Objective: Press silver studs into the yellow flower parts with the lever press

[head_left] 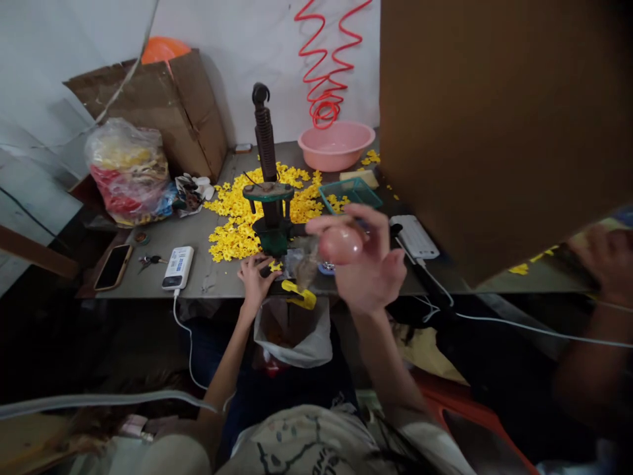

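Note:
My left hand [256, 276] rests on the table edge at the foot of a green hand press [270, 218], its fingers curled on something small and yellow that I cannot make out. My right hand [368, 264] is raised above the table, closed round a pink rounded handle [340, 244]. A heap of small yellow parts [237, 224] lies around the press. A yellow clamp [299, 295] holds a white plastic bag [297, 333] under the table edge.
A pink bowl [336, 144], a green mesh tray [350, 193], a white power bank [178, 266], a phone [113, 266], keys [147, 261], a stuffed plastic bag [127, 170] and a cardboard box [158, 109] sit around. A large brown board [494, 119] fills the right. Another person's hand [606, 260] shows far right.

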Action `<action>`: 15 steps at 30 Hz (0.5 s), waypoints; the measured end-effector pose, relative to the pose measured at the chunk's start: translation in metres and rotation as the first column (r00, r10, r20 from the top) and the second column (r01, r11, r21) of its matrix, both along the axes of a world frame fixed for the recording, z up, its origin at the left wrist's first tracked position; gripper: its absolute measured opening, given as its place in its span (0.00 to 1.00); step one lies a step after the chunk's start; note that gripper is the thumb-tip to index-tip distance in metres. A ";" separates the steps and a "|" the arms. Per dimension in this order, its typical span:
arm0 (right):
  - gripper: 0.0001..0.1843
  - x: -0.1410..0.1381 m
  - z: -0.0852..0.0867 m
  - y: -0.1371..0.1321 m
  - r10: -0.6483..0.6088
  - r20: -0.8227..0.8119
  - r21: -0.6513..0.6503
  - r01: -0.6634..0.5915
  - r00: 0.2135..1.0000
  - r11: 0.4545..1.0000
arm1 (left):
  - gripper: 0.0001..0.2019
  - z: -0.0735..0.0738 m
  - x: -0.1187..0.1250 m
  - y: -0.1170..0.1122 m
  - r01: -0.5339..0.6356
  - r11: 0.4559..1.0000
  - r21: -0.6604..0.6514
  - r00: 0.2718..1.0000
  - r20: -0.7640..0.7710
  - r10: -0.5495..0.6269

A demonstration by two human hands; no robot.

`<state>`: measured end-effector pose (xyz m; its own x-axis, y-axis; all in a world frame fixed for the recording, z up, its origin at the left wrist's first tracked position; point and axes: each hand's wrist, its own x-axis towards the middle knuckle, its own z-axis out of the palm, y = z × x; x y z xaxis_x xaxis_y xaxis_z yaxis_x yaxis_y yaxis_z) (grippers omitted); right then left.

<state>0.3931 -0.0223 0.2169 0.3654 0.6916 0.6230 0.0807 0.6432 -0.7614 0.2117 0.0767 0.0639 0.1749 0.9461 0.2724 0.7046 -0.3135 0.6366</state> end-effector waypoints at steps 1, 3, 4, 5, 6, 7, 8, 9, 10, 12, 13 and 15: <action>0.34 0.017 -0.005 0.007 -0.021 0.058 -0.062 0.025 0.998 0.998 | 0.13 0.000 -0.008 -0.009 0.051 0.999 -0.014 0.998 0.025 -0.050; 0.28 0.053 -0.025 0.021 -0.077 0.279 -0.249 0.150 0.957 0.957 | 0.15 -0.005 -0.024 -0.035 0.202 0.975 -0.090 0.976 0.096 -0.193; 0.24 0.071 -0.040 0.027 -0.076 0.449 -0.363 0.259 0.891 0.895 | 0.16 -0.011 -0.031 -0.050 0.261 0.955 -0.143 0.961 0.128 -0.244; 0.21 0.086 -0.056 0.032 -0.034 0.607 -0.452 0.380 0.794 0.807 | 0.16 -0.017 -0.037 -0.064 0.292 0.938 -0.185 0.953 0.132 -0.271; 0.20 0.098 -0.073 0.035 0.049 0.720 -0.511 0.482 0.692 0.711 | 0.17 -0.024 -0.042 -0.076 0.307 0.926 -0.220 0.951 0.122 -0.286; 0.19 0.107 -0.088 0.037 0.139 0.794 -0.533 0.569 0.591 0.626 | 0.19 -0.030 -0.045 -0.085 0.308 0.920 -0.243 0.951 0.113 -0.289; 0.19 0.112 -0.102 0.038 0.215 0.834 -0.530 0.630 0.508 0.568 | 0.19 -0.034 -0.047 -0.089 0.307 0.918 -0.252 0.951 0.113 -0.288; 0.20 0.114 -0.112 0.039 0.264 0.856 -0.513 0.668 0.445 0.539 | 0.19 -0.036 -0.048 -0.089 0.304 0.920 -0.248 0.951 0.128 -0.280; 0.20 0.113 -0.120 0.039 0.279 0.874 -0.486 0.690 0.398 0.536 | 0.17 -0.035 -0.051 -0.083 0.291 0.928 -0.232 0.953 0.155 -0.260; 0.18 0.110 -0.127 0.040 0.241 0.906 -0.423 0.712 0.349 0.561 | 0.11 -0.028 -0.058 -0.059 0.212 0.965 -0.157 0.964 0.196 -0.179; 0.17 0.108 -0.128 0.041 0.214 0.914 -0.403 0.718 0.343 0.568 | 0.11 -0.023 -0.063 -0.042 0.136 0.985 -0.102 0.974 0.194 -0.115; 0.15 0.106 -0.128 0.042 0.176 0.919 -0.389 0.729 0.354 0.563 | 0.13 -0.014 -0.073 -0.004 -0.035 0.997 0.062 0.990 0.137 0.026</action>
<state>0.4996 0.0202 0.0888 0.2687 0.9568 0.1107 0.9436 -0.2384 -0.2296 0.1383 0.0732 0.0504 0.1035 0.9304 0.3516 0.6229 -0.3362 0.7064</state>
